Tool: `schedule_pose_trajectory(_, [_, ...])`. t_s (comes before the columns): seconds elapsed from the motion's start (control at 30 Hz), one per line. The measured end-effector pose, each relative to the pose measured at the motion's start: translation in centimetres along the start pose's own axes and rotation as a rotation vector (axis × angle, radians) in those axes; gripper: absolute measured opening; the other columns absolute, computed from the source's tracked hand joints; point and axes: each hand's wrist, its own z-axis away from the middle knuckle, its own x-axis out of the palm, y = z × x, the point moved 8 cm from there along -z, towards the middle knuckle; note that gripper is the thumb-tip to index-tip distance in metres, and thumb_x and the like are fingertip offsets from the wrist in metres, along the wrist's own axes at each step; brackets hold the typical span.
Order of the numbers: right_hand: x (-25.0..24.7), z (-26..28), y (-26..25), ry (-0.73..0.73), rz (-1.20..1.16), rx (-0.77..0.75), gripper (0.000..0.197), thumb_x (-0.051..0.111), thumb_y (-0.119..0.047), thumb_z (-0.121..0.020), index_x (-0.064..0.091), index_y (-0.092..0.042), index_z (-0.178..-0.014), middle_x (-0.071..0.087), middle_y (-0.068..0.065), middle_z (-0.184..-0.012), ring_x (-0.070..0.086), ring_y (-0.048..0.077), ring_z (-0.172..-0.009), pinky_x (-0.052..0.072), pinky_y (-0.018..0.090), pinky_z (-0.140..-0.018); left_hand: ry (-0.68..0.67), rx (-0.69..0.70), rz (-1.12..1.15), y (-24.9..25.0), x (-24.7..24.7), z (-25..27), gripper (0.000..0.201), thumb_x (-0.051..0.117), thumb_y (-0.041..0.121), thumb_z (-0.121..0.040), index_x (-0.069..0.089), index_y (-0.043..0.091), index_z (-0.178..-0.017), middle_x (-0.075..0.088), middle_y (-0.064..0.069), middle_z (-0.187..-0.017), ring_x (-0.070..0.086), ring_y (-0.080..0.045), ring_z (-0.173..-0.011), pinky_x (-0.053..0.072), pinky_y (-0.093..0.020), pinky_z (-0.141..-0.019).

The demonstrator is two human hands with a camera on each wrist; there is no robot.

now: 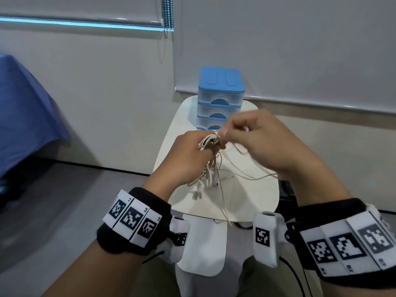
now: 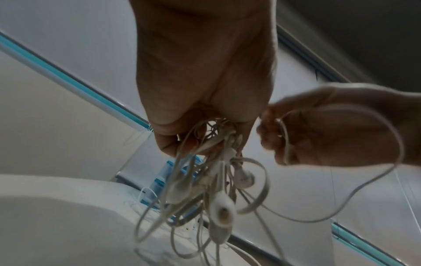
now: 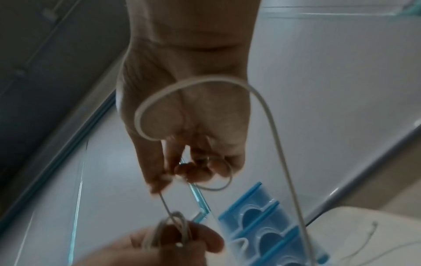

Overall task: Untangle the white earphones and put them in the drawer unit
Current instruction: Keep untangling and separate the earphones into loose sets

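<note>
A tangled bundle of white earphones [image 1: 211, 166] hangs from my left hand [image 1: 192, 153], which grips its top above the small white table [image 1: 252, 196]. Earbuds [image 2: 222, 210] dangle under that fist in the left wrist view. My right hand [image 1: 257, 138] pinches one strand of the cable [image 3: 167, 203] right beside the left hand's knuckles, and a long loop [image 3: 268, 111] of it trails from the right palm down to the table. The blue three-drawer unit [image 1: 220, 97] stands at the table's far end, all drawers closed.
A thin white cable [image 1: 201, 127] lies on the table in front of the bottom drawer. A blue-covered object [image 1: 23, 116] sits at the left. Roller blinds [image 1: 289, 50] and a bead chain [image 1: 167, 16] hang behind the table.
</note>
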Motion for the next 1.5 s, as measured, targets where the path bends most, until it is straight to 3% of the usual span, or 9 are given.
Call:
schedule_pose_trajectory(0.2, [-4.5, -0.3, -3.7, 0.228, -0.760, -0.239, 0.024, 0.053, -0.020, -0.099, 0.057, -0.024, -0.076, 0.075, 0.005, -0.102, 0.068, 0.018, -0.109, 0.043, 0.037, -0.093, 0.008, -0.001, -0.035, -0.3, -0.9, -0.4, 0.018, 0.065, 0.017, -0.097, 0.076, 0.029, -0.089, 0.071, 0.011, -0.082, 0.062, -0.007, -0.067, 0.045, -0.020, -0.061])
schedule_pose_trajectory(0.3, [-5.1, -0.4, -2.1, 0.309, -1.065, -0.066, 0.028, 0.047, -0.011, -0.099, 0.044, -0.016, -0.071, 0.050, 0.007, -0.064, 0.062, 0.026, -0.062, 0.057, 0.038, -0.077, 0.008, -0.036, 0.007, -0.8, -1.1, -0.3, 0.017, 0.066, 0.019, -0.098, 0.076, 0.029, -0.088, 0.070, 0.013, -0.077, 0.059, -0.006, -0.061, 0.044, -0.023, -0.059])
schedule_pose_trajectory(0.4, [-3.5, 0.1, 2.3, 0.381, -0.734, 0.286, 0.031, 0.045, -0.009, -0.093, 0.033, -0.021, -0.067, 0.020, 0.000, -0.056, 0.016, 0.016, -0.045, 0.030, 0.021, -0.042, 0.008, -0.064, 0.046, -0.7, -1.5, -0.4, 0.014, 0.066, 0.026, -0.098, 0.076, 0.025, -0.087, 0.067, 0.012, -0.070, 0.055, -0.005, -0.055, 0.040, -0.020, -0.054])
schedule_pose_trajectory(0.6, [0.7, 0.5, 3.8, 0.042, -0.041, 0.186, 0.024, 0.073, -0.043, -0.090, 0.064, -0.021, -0.084, 0.041, -0.015, -0.046, 0.033, 0.006, -0.043, 0.027, 0.026, -0.055, 0.033, 0.009, -0.083, 0.8, -2.5, -0.9, 0.016, 0.070, 0.018, -0.092, 0.072, 0.029, -0.081, 0.065, 0.017, -0.065, 0.059, -0.007, -0.062, 0.048, -0.029, -0.062])
schedule_pose_trajectory(0.73, [1.4, 0.3, 1.9, -0.033, 0.046, 0.064, 0.018, 0.072, -0.028, -0.093, 0.071, -0.020, -0.077, 0.047, 0.002, -0.058, 0.035, 0.009, -0.052, 0.030, 0.030, -0.060, 0.053, 0.010, -0.120, 0.9, -2.8, -1.0, 0.010, 0.070, 0.018, -0.092, 0.074, 0.024, -0.085, 0.067, 0.012, -0.067, 0.059, -0.008, -0.064, 0.050, -0.032, -0.065])
schedule_pose_trajectory(1.0, [-5.2, 0.4, 0.1, 0.456, -0.531, -0.039, 0.011, 0.053, -0.021, -0.082, 0.056, -0.022, -0.071, 0.057, -0.007, -0.073, 0.050, 0.012, -0.074, 0.037, 0.026, -0.064, 0.047, -0.081, 0.015, -1.5, -2.6, -0.2, 0.015, 0.070, 0.018, -0.094, 0.074, 0.032, -0.090, 0.074, 0.006, -0.087, 0.069, -0.024, -0.077, 0.057, -0.041, -0.070])
schedule_pose_trajectory(1.17, [-7.9, 2.7, 3.1, 0.737, -0.364, 0.113, 0.012, 0.051, -0.024, -0.076, 0.057, -0.018, -0.067, 0.059, -0.008, -0.069, 0.051, 0.013, -0.071, 0.039, 0.028, -0.063, 0.040, -0.101, 0.100, -2.2, -2.1, 0.8, 0.012, 0.069, 0.020, -0.096, 0.076, 0.030, -0.093, 0.074, 0.008, -0.089, 0.062, -0.005, -0.065, 0.045, -0.019, -0.057])
schedule_pose_trajectory(1.37, [-3.2, 2.7, 8.1, 0.288, 0.224, 0.473, 0.050, 0.065, -0.021, -0.092, 0.056, -0.031, -0.141, 0.061, 0.001, -0.137, 0.054, 0.025, -0.128, 0.042, 0.037, -0.103, 0.059, -0.106, 0.233, -2.6, -1.6, 1.0, 0.015, 0.068, 0.018, -0.098, 0.075, 0.031, -0.098, 0.072, 0.006, -0.094, 0.062, -0.011, -0.078, 0.050, -0.024, -0.067])
schedule_pose_trajectory(1.5, [1.9, 2.2, 6.9, 0.135, 0.355, 0.331, 0.030, 0.069, -0.025, -0.089, 0.062, -0.033, -0.118, 0.059, -0.002, -0.127, 0.054, 0.025, -0.117, 0.043, 0.036, -0.096, 0.050, -0.148, 0.274, -4.0, -1.3, 1.0, 0.028, 0.069, 0.017, -0.097, 0.068, 0.041, -0.111, 0.065, -0.007, -0.114, 0.064, -0.014, -0.084, 0.058, -0.043, -0.084])
